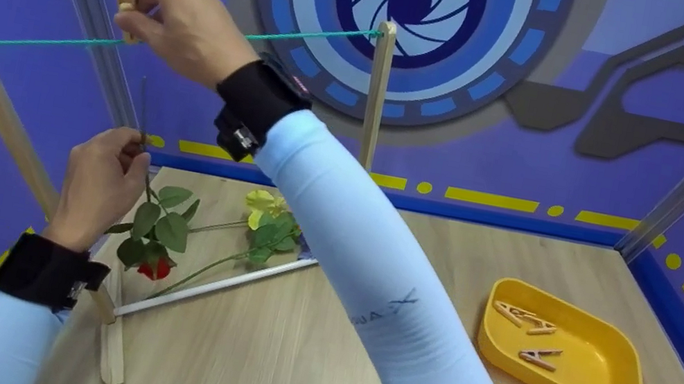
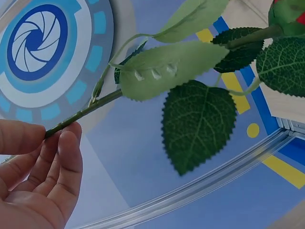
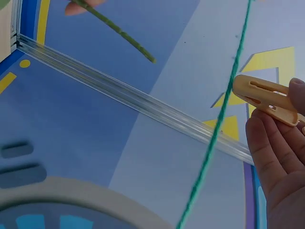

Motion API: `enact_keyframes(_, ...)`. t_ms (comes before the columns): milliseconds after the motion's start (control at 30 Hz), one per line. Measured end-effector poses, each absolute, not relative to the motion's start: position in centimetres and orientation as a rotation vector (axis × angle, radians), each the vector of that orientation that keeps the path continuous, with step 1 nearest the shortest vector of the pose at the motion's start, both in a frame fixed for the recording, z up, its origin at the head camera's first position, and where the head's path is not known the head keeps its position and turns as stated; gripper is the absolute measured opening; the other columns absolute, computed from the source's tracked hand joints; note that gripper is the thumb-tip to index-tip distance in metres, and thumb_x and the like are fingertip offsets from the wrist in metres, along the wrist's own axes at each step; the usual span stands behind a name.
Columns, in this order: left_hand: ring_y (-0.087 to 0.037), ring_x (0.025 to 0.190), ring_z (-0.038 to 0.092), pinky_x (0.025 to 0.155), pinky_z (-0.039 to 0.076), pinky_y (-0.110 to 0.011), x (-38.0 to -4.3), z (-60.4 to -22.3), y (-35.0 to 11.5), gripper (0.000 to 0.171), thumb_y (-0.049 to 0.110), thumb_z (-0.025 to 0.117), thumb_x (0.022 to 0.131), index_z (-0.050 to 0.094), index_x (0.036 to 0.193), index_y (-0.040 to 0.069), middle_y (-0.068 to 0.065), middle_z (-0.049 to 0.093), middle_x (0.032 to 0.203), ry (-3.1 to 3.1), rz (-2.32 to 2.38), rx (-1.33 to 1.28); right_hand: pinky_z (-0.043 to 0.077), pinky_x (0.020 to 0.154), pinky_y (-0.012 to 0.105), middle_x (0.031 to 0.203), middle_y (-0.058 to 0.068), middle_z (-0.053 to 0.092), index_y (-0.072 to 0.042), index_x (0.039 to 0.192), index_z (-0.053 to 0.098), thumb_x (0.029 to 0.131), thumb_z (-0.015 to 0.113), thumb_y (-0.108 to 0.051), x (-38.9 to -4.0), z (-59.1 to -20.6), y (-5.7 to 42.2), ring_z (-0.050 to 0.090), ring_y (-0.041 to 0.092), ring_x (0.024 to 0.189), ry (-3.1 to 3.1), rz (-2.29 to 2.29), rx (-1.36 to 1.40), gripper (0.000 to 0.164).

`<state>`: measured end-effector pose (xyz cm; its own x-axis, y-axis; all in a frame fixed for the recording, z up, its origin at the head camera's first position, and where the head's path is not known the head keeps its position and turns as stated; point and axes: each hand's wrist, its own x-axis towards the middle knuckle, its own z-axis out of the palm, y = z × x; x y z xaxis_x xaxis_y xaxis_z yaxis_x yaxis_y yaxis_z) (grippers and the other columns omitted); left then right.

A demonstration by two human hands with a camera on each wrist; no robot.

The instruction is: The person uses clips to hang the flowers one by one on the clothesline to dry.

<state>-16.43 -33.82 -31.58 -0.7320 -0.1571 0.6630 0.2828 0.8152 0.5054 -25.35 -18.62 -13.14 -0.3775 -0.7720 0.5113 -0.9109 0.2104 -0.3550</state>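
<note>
My left hand (image 1: 97,184) pinches the stem of a red artificial rose (image 1: 154,268), which hangs bloom down with its leaves (image 2: 199,124) below the fingers. The bare stem end points up, apart from the green string (image 1: 313,36). Above and to the right, my right hand (image 1: 194,14) grips a yellowish clothespin (image 3: 264,95) between thumb and fingers. The clothespin's tip meets the string in the right wrist view; whether it clamps the string I cannot tell. The string runs between two wooden posts (image 1: 376,96).
A yellow flower (image 1: 262,206) with green leaves lies on the table (image 1: 256,360) behind a white rod (image 1: 220,286) joining the posts' bases. Several clothespins (image 1: 539,357) lie in a yellow tray (image 1: 601,357) at the right. Blue printed walls stand at the back and sides.
</note>
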Motion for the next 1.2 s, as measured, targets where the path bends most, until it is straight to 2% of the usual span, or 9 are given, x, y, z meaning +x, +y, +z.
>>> enact_keyframes(100,-0.031,0.086,0.062,0.079,0.043,-0.028,-16.1,-31.3,-34.1,0.021,-0.002,0.054,0.103,0.066,0.118,-0.011,-0.025,0.066,0.102,-2.253,-0.782,-0.074,0.042,0.098,0.012,0.128,0.006,0.066,-0.006,0.155,0.042,0.107,0.056,-0.016,-25.2,-13.6,-19.4,0.063,0.010,0.117,-2.275,0.886,1.613,0.052)
enact_keyframes(333,-0.035,0.089,0.061,0.080,0.041,-0.036,-15.5,-30.5,-34.9,0.019,-0.002,0.053,0.104,0.067,0.113,-0.010,-0.027,0.064,0.099,-2.193,-0.707,-0.060,0.042,0.094,0.011,0.135,0.004,0.064,-0.009,0.159,0.038,0.107,0.054,-0.016,-24.5,-13.8,-20.5,0.063,0.009,0.115,-2.299,0.916,1.614,0.055)
enact_keyframes(533,-0.035,0.083,0.058,0.077,0.038,-0.036,-15.4,-30.0,-35.3,0.017,-0.003,0.055,0.102,0.067,0.110,-0.011,-0.028,0.064,0.094,-2.147,-0.648,-0.046,0.043,0.092,0.012,0.134,0.002,0.065,-0.013,0.152,0.050,0.108,0.052,-0.014,-24.0,-14.1,-21.0,0.065,0.009,0.109,-2.250,0.920,1.603,0.044)
enact_keyframes(733,-0.036,0.084,0.056,0.079,0.038,-0.040,-15.5,-29.8,-35.2,0.019,-0.003,0.052,0.103,0.067,0.112,-0.012,-0.030,0.063,0.097,-2.150,-0.648,-0.038,0.043,0.097,0.011,0.138,0.003,0.065,-0.012,0.144,0.058,0.107,0.053,-0.015,-23.8,-15.1,-21.4,0.061,0.007,0.125,-2.221,0.871,1.591,0.038)
enact_keyframes(967,-0.038,0.087,0.057,0.081,0.039,-0.041,-15.5,-29.3,-35.1,0.018,-0.004,0.055,0.103,0.067,0.113,-0.012,-0.030,0.062,0.097,-2.149,-0.667,-0.017,0.045,0.094,0.011,0.128,0.002,0.069,-0.010,0.133,0.063,0.109,0.049,-0.012,-24.0,-15.3,-21.5,0.063,0.008,0.119,-2.227,0.790,1.578,0.027)
enact_keyframes(1200,-0.040,0.091,0.058,0.083,0.041,-0.045,-15.7,-29.2,-35.0,0.018,-0.002,0.054,0.104,0.067,0.114,-0.011,-0.030,0.061,0.098,-2.142,-0.672,-0.029,0.045,0.086,0.012,0.119,0.002,0.069,-0.009,0.128,0.063,0.109,0.049,-0.010,-24.5,-15.6,-21.3,0.062,0.010,0.107,-2.238,0.826,1.579,0.024)
